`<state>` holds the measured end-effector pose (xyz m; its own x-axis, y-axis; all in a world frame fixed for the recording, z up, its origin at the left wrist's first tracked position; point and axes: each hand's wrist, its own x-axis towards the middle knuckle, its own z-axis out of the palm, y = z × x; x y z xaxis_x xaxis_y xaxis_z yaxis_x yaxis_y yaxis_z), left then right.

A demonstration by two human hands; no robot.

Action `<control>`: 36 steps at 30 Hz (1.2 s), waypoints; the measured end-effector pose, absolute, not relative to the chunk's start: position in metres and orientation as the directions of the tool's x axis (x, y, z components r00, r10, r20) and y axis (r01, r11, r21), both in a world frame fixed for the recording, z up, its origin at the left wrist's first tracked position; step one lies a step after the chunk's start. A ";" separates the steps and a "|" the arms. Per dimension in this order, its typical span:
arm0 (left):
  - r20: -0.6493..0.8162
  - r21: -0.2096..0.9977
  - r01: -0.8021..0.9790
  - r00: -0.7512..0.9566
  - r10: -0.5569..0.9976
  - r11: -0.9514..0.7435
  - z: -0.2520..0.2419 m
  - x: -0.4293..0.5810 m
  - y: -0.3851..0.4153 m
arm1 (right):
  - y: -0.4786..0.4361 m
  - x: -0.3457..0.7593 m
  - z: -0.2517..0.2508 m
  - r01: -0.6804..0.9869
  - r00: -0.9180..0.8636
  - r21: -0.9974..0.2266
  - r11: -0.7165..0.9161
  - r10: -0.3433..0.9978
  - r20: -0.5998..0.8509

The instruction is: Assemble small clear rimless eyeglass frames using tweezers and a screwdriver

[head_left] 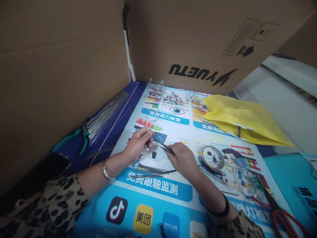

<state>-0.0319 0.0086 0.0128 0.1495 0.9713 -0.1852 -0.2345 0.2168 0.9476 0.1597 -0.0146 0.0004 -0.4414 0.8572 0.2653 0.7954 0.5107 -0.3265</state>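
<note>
My left hand (pixel 140 142) is closed in a pinch around a thin wire piece, most of it hidden by the fingers. A small clear, shiny bit (pixel 155 145) shows just below the fingertips. My right hand (pixel 184 160) is wrapped around small pliers (pixel 169 151) with dark jaws. Their tip points left, close to the pinched piece; whether it touches is too fine to tell. Below the hands lie several thin dark wires (pixel 155 171) on the printed sheet (pixel 170 135).
Teal-handled pliers (pixel 84 137) and a bundle of straight silver wires (pixel 107 114) lie left. To the right are a tape roll (pixel 213 158), tangled coloured wires (pixel 250 181), red-handled scissors (pixel 279 211) and a yellow pouch (pixel 245 117). Cardboard walls (pixel 198 39) stand behind.
</note>
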 end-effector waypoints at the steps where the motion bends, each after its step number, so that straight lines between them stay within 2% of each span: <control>1: -0.183 0.946 -0.240 0.161 0.970 0.219 0.013 -0.032 0.008 | -0.015 0.159 0.000 0.796 -0.445 -0.318 0.515 0.854 0.271; 9: -0.194 0.906 -0.313 0.288 0.938 0.283 0.012 -0.030 0.004 | -0.014 0.162 -0.002 0.793 -0.432 -0.301 0.530 0.837 0.336; 13: -0.202 0.892 -0.351 0.257 0.945 0.286 0.013 -0.029 0.003 | -0.014 0.162 -0.001 0.777 -0.431 -0.308 0.549 0.821 0.375; 18: -0.211 0.872 -0.388 0.250 0.945 0.298 0.015 -0.028 0.003 | -0.015 0.161 0.002 0.795 -0.433 -0.291 0.533 0.834 0.343; 26: -0.233 0.853 -0.312 0.490 0.840 0.418 0.013 -0.029 0.000 | -0.013 0.162 0.000 0.806 -0.411 -0.298 0.511 0.846 0.339; 36: -0.205 0.848 -0.337 0.504 0.839 0.409 0.015 -0.031 0.002 | -0.010 0.165 0.003 0.836 -0.403 -0.277 0.474 0.872 0.278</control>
<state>-0.0310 0.0016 0.0146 0.5038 0.8392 -0.2046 -0.3370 0.4091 0.8480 0.1648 -0.0105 0.0028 -0.4025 0.8722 0.2779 0.8360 0.4740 -0.2766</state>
